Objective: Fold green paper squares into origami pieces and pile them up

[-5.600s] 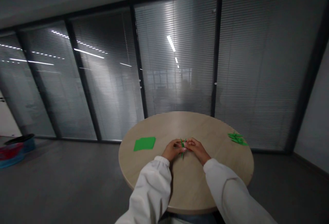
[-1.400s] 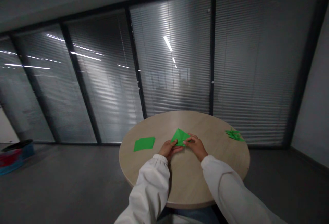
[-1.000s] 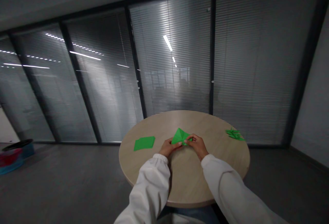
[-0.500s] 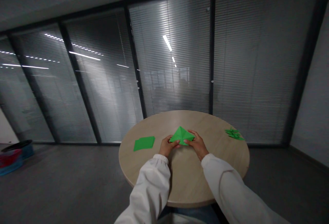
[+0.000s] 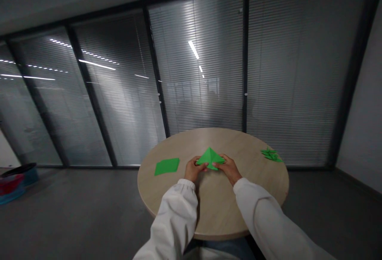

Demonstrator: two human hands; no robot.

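A partly folded green paper (image 5: 210, 157), shaped like a triangle, is held just above the middle of a round wooden table (image 5: 215, 208). My left hand (image 5: 193, 169) pinches its left lower edge with closed fingers. My right hand (image 5: 229, 168) grips its right lower edge the same way. Both arms are in white sleeves.
A flat stack of green square sheets (image 5: 167, 166) lies on the table's left side. Folded green paper pieces (image 5: 271, 154) sit near the right rim. Glass walls with shut blinds stand behind the table. Coloured tubs (image 5: 14, 178) rest on the floor far left.
The paper went from a narrow folded strip between my fingers to a wide triangle; over the last second both hands spread it and lowered it toward the table.
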